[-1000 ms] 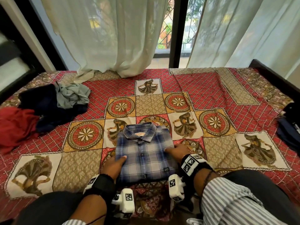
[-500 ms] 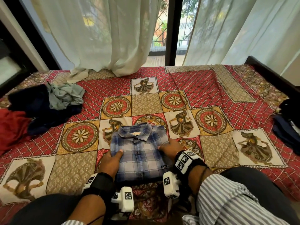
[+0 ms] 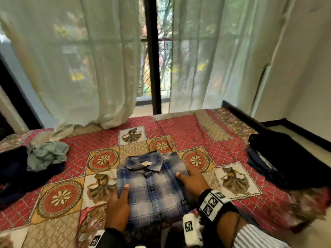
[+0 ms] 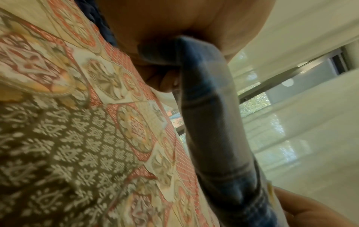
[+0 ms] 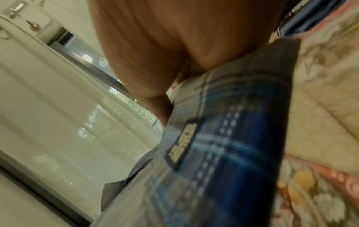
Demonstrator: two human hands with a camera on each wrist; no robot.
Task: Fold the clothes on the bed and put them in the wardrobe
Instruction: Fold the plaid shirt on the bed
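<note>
Both hands grasp folded blue plaid button-up shirt (image 3: 152,187) on red patterned bed (image 3: 180,133): left hand (image 3: 119,208) at 9 o'clock edge, right hand (image 3: 192,181) at 3 o'clock edge.

The right hand (image 5: 155,50) grips the folded plaid shirt (image 5: 223,138) at its edge; patterned bedspread (image 5: 320,122) at three o'clock, sheer curtains (image 5: 58,115) at nine.
</note>
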